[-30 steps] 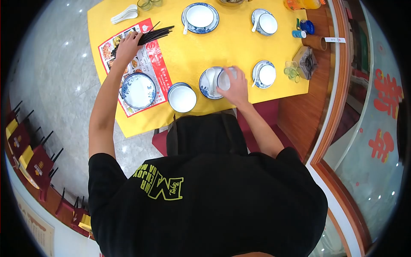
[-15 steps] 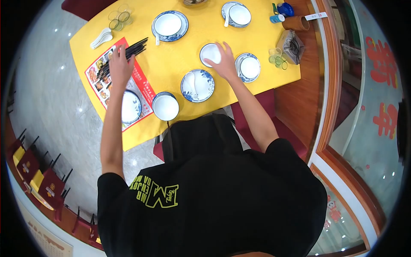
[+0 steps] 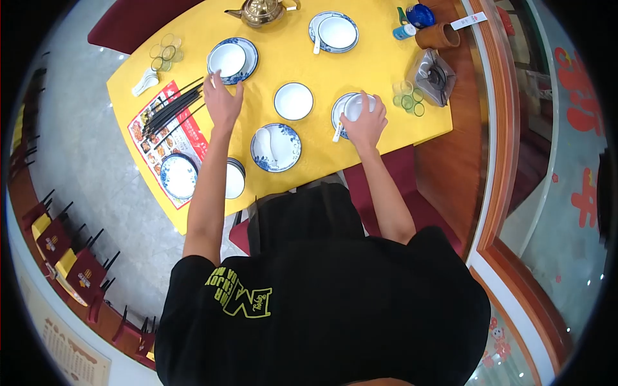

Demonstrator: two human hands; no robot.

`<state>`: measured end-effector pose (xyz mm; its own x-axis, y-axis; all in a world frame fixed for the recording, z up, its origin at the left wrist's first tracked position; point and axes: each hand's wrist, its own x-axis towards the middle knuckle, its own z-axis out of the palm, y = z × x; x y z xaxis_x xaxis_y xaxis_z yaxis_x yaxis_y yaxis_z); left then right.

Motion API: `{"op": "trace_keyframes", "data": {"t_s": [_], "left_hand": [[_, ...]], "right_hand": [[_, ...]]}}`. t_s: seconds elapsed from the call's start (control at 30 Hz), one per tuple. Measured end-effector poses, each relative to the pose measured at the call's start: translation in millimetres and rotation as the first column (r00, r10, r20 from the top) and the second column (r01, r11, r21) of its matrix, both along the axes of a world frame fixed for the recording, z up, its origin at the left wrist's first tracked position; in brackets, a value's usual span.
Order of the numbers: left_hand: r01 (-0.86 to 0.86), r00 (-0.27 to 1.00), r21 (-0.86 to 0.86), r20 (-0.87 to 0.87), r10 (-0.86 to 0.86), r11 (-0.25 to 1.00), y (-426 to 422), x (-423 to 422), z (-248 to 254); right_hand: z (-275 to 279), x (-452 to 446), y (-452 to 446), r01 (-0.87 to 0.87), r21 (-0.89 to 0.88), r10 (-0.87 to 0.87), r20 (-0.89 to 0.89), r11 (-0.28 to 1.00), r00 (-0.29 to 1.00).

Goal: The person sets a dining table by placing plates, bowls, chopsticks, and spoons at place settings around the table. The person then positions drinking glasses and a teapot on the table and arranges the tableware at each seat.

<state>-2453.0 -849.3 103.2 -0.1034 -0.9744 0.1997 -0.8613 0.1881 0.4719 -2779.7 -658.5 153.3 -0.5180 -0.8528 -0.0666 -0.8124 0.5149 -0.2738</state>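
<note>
My left hand (image 3: 222, 106) is open, thumb apart from the fingers. Its fingertips reach the near edge of a white bowl (image 3: 225, 58) on a blue-patterned plate (image 3: 251, 59). To its left, black chopsticks (image 3: 170, 114) lie loosely on a printed menu sheet (image 3: 143, 110). My right hand (image 3: 365, 125) has its fingers and thumb around a small white bowl (image 3: 355, 107) over another patterned plate (image 3: 336, 114). A white spoon (image 3: 337, 132) lies beside that bowl. Between my hands stand a white bowl (image 3: 293, 101) and a patterned plate (image 3: 290, 157) with a spoon (image 3: 264, 141).
Stacked plates (image 3: 178, 177) and stacked bowls (image 3: 234, 180) stand near the left front edge. Glasses (image 3: 166, 53), spoons (image 3: 145, 82), a brass teapot (image 3: 260, 11) and another bowl (image 3: 338, 32) lie farther back. More glasses (image 3: 407, 100) and a boxed stove (image 3: 432, 77) are at right.
My left hand has moved from the chopsticks to the bowl and plate behind them; the chopsticks lie more spread. My right hand has left the middle bowl and now grips the right-hand one.
</note>
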Motion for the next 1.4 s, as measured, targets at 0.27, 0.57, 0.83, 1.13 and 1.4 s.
{"op": "trace_keyframes", "data": {"t_s": [0.27, 0.57, 0.83, 1.13, 1.4], "left_hand": [[0.108, 0.886, 0.26, 0.412, -0.211, 0.96, -93.8, -12.5, -8.8], [0.117, 0.946, 0.181, 0.279, -0.165, 0.976, -72.8, -40.4, 47.5], [0.308, 0.951, 0.179, -0.076, -0.299, 0.934, 58.1, -126.4, 83.2], [0.237, 0.969, 0.289, -0.008, -0.245, 0.928, 85.0, -147.2, 43.4], [0.243, 0.967, 0.41, -0.034, -0.251, 0.879, 91.0, -121.9, 50.0]], "right_hand": [[12.0, 74.6, -74.3, -0.48, -0.262, 0.536, 0.219, 0.837, 0.815], [-24.5, 71.4, -88.4, -0.685, -0.187, 0.707, 0.264, 0.705, 0.656], [-62.9, -69.0, -205.6, -0.247, -0.378, 0.345, 0.218, 0.892, 0.913], [-54.9, -102.8, -249.6, -0.566, -0.077, 0.57, 0.034, 0.821, 0.821], [29.1, -21.1, -163.7, -0.681, -0.379, 0.773, 0.189, 0.626, 0.605]]}}
